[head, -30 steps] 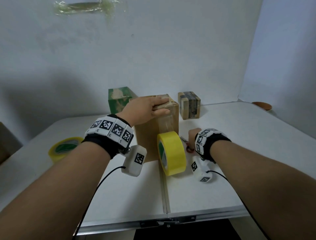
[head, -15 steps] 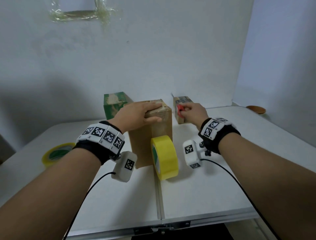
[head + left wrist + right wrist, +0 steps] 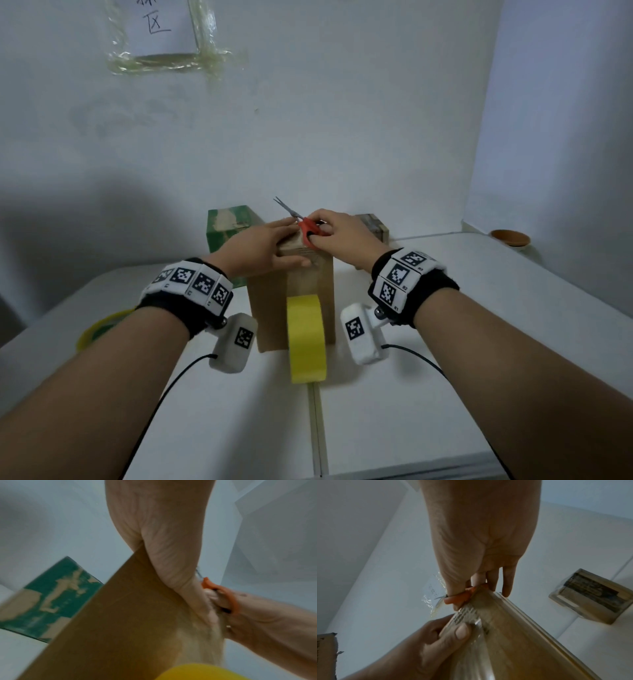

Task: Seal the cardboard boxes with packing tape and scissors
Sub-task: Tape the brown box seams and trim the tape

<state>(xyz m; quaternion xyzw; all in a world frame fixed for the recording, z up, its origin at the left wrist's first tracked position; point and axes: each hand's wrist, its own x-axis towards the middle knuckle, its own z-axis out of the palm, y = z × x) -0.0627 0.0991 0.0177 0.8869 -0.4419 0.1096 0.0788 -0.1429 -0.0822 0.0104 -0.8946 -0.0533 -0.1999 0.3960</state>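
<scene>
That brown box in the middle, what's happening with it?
A person is taping the brown cardboard box shut. The left hand presses down on its top while the right hand holds red-handled scissors above it, blades open. The yellow tape roll stands on edge against the box's front, a strip of clear tape running up from it.

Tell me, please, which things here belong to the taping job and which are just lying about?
In use: brown cardboard box, yellow tape roll, red-handled scissors, left hand, right hand.

Lying about: green box, taped small box, second tape roll, brown dish.
</scene>
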